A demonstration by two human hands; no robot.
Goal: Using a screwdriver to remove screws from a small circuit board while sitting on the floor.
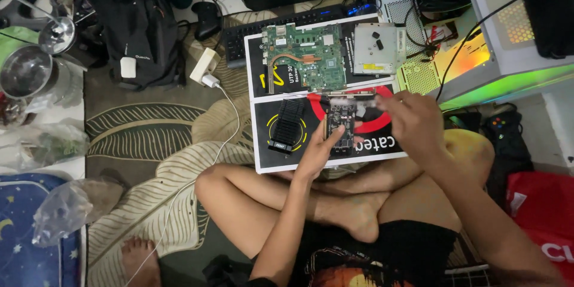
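Head view: right hand [412, 121] blurred, covering circuit card [339, 127] edge.

I hold a small black circuit card [339, 127] with a metal bracket at its far end, flat above the boxes, between my fingers.

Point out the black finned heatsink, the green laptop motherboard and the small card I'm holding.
black finned heatsink [289, 124], head view, middle of its fins.
green laptop motherboard [305, 55], head view, centre of the green board.
small black circuit card [339, 127], head view, the bare board between both hands.
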